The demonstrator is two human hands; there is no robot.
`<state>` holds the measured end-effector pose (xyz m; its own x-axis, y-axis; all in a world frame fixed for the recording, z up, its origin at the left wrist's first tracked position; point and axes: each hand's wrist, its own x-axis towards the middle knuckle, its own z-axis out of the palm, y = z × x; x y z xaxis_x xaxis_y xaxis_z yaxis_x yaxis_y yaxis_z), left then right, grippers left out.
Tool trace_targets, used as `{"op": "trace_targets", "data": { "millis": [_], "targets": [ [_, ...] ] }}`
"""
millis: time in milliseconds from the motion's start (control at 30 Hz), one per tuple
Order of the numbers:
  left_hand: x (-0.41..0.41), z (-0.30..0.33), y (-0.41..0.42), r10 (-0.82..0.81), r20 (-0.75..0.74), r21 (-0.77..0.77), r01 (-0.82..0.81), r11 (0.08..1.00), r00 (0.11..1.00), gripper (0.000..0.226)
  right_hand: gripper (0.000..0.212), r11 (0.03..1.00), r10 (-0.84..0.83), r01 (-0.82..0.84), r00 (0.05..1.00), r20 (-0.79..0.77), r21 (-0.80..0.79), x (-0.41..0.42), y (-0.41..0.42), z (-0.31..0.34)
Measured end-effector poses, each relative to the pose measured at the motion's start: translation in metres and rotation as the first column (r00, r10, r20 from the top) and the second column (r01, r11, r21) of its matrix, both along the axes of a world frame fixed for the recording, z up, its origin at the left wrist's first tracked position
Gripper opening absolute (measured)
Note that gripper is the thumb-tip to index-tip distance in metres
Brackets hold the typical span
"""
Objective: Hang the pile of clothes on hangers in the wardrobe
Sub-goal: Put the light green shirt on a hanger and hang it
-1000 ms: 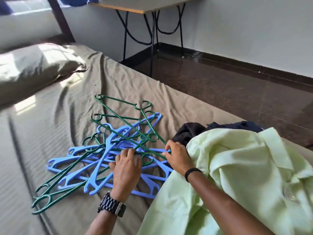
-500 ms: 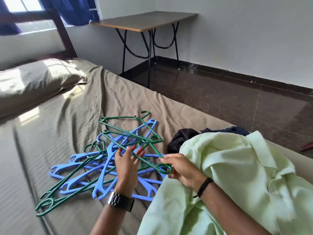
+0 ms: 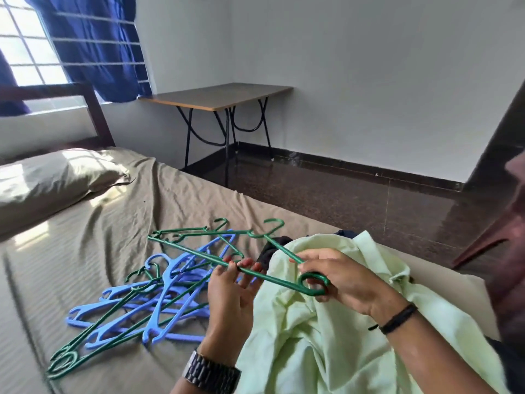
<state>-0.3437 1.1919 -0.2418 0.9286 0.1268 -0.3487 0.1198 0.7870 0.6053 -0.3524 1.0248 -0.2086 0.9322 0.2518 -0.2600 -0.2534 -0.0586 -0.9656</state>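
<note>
A green hanger (image 3: 199,253) is lifted above the bed. My right hand (image 3: 338,280) grips its looped end, and my left hand (image 3: 231,291) pinches its lower bar near the middle. Below it a tangle of blue and green hangers (image 3: 142,302) lies on the brown sheet (image 3: 93,243). A pale green shirt (image 3: 326,336) is heaped under my right arm, with dark clothes (image 3: 267,253) showing just beyond it. No wardrobe is in view.
A pillow (image 3: 54,180) lies at the head of the bed on the left. A folding table (image 3: 218,96) stands against the far wall by the blue curtain (image 3: 96,44). Dark polished floor (image 3: 355,206) runs along the bed's right side. A dark red object (image 3: 500,231) sits at the right edge.
Both hands have raised one green hanger out of the pile, right hand now holding its looped end. The camera has tilted up, showing more of the room.
</note>
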Motion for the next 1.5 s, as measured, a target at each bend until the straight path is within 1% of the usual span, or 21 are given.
{"op": "trace_targets", "data": {
  "millis": [67, 133, 200, 233, 367, 467, 500, 567, 667, 733, 767, 833, 900, 933, 967, 1000, 1067, 1133, 1333, 1400, 1500],
  "targets": [
    [-0.005, 0.001, -0.011, -0.039, 0.055, 0.089, 0.034, 0.995, 0.998, 0.018, 0.018, 0.992, -0.044, 0.052, 0.997, 0.071, -0.119, -0.007, -0.013, 0.007],
    [-0.007, 0.002, -0.026, -0.124, 0.080, 0.183, 0.108, 0.977, 0.989, 0.019, 0.022, 0.969, -0.108, 0.136, 0.984, 0.142, -0.204, -0.011, -0.029, 0.013],
    [-0.006, 0.003, -0.043, -0.225, 0.090, 0.230, 0.200, 0.952, 0.970, 0.019, 0.022, 0.939, -0.148, 0.206, 0.965, 0.217, -0.276, -0.011, -0.047, 0.017],
    [-0.005, 0.002, -0.052, -0.271, 0.090, 0.249, 0.242, 0.938, 0.958, 0.019, 0.020, 0.927, -0.158, 0.231, 0.955, 0.252, -0.295, -0.009, -0.055, 0.018],
    [0.009, -0.002, -0.101, -0.442, 0.110, 0.334, 0.386, 0.860, 0.890, 0.018, 0.026, 0.900, -0.271, 0.369, 0.890, 0.366, -0.232, -0.003, -0.084, 0.029],
    [0.025, -0.009, -0.141, -0.567, 0.101, 0.436, 0.476, 0.764, 0.817, 0.014, 0.023, 0.797, -0.368, 0.543, 0.784, 0.500, -0.265, 0.008, -0.109, 0.027],
    [0.032, -0.013, -0.155, -0.616, 0.085, 0.492, 0.504, 0.710, 0.784, 0.010, 0.023, 0.750, -0.397, 0.604, 0.736, 0.549, -0.268, 0.011, -0.120, 0.024],
    [0.046, -0.018, -0.176, -0.715, 0.030, 0.617, 0.550, 0.563, 0.698, 0.005, 0.023, 0.673, -0.431, 0.692, 0.655, 0.621, -0.262, 0.013, -0.140, 0.020],
    [0.069, -0.021, -0.201, -0.835, -0.085, 0.759, 0.579, 0.299, 0.543, 0.015, 0.023, 0.550, -0.454, 0.776, 0.588, 0.669, -0.308, 0.012, -0.176, 0.012],
    [0.085, -0.020, -0.213, -0.871, -0.147, 0.858, 0.498, 0.123, 0.468, 0.013, 0.024, 0.466, -0.470, 0.818, 0.552, 0.689, -0.338, 0.007, -0.199, 0.004],
    [0.094, -0.019, -0.220, -0.874, -0.169, 0.912, 0.409, 0.037, 0.456, 0.017, 0.024, 0.435, -0.479, 0.832, 0.537, 0.694, -0.344, 0.004, -0.210, -0.001],
    [0.116, -0.023, -0.230, -0.849, -0.183, 0.983, 0.099, -0.154, 0.496, 0.030, 0.024, 0.380, -0.509, 0.851, 0.519, 0.687, -0.361, -0.003, -0.226, -0.011],
    [0.139, -0.034, -0.234, -0.808, -0.195, 0.901, -0.224, -0.371, 0.555, 0.041, 0.024, 0.329, -0.532, 0.858, 0.513, 0.673, -0.394, -0.012, -0.238, -0.020],
    [0.148, -0.040, -0.235, -0.780, -0.215, 0.837, -0.301, -0.457, 0.588, 0.046, 0.024, 0.311, -0.543, 0.857, 0.516, 0.663, -0.411, -0.016, -0.244, -0.026],
    [0.156, -0.045, -0.235, -0.748, -0.244, 0.791, -0.320, -0.522, 0.617, 0.049, 0.024, 0.299, -0.553, 0.854, 0.519, 0.652, -0.427, -0.019, -0.248, -0.031],
    [0.162, -0.048, -0.234, -0.729, -0.286, 0.763, -0.312, -0.566, 0.622, 0.048, 0.024, 0.287, -0.563, 0.849, 0.525, 0.639, -0.444, -0.022, -0.254, -0.036],
    [0.172, -0.051, -0.234, -0.738, -0.373, 0.740, -0.300, -0.602, 0.562, 0.039, 0.025, 0.277, -0.573, 0.835, 0.541, 0.616, -0.476, -0.028, -0.264, -0.045],
    [0.179, -0.056, -0.233, -0.753, -0.415, 0.759, -0.263, -0.596, 0.510, 0.032, 0.026, 0.293, -0.567, 0.821, 0.562, 0.602, -0.489, -0.034, -0.275, -0.051],
    [0.181, -0.062, -0.227, -0.790, -0.298, 0.854, -0.219, -0.471, 0.536, 0.023, 0.021, 0.413, -0.533, 0.766, 0.642, 0.551, -0.493, -0.045, -0.298, -0.047],
    [0.178, -0.060, -0.226, -0.800, -0.263, 0.874, -0.217, -0.434, 0.539, 0.024, 0.021, 0.428, -0.512, 0.745, 0.667, 0.542, -0.512, -0.044, -0.298, -0.045],
    [0.176, -0.055, -0.223, -0.824, -0.243, 0.888, -0.224, -0.401, 0.513, 0.024, 0.021, 0.423, -0.499, 0.747, 0.665, 0.556, -0.513, -0.042, -0.298, -0.040]
  ]
}}
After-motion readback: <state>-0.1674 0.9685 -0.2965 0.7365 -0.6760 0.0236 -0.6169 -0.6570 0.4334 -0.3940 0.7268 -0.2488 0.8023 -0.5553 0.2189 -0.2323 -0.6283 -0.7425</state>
